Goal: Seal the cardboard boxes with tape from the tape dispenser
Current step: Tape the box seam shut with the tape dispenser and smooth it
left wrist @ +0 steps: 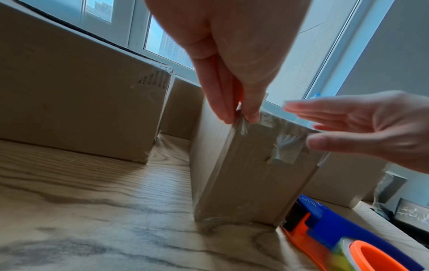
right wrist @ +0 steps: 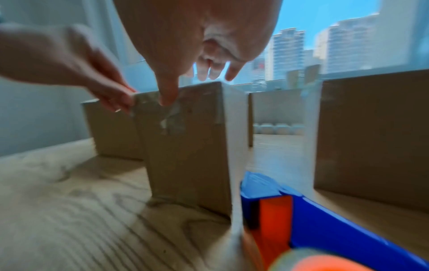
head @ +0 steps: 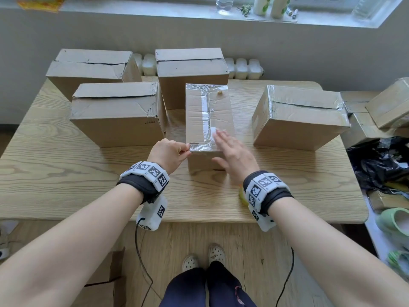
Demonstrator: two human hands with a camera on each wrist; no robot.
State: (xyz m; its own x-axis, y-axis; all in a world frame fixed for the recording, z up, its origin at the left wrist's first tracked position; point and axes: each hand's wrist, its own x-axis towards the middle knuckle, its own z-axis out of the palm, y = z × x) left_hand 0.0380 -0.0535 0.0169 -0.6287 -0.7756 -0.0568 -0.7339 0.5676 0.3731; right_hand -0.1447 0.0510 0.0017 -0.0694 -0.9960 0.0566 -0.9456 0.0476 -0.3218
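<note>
Left hand (head: pixel 169 155) pinches the tape end (left wrist: pixel 242 126) at the narrow box's (head: pixel 209 120) near corner in a tight grip, right hand (head: pixel 232 155) flat-fingered over its top.

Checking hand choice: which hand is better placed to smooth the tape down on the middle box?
Right. The right hand is flat and free above the tape; the left hand pinches its end.

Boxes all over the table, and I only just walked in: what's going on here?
A person is sealing cardboard boxes with clear tape. Their left hand pinches the tape end at the near left top corner of the narrow middle box, while the right hand, fingers straight, is over the strip at the near top edge. The tape dispenser lies on the table just beside that box. The other boxes stand around it.
</note>
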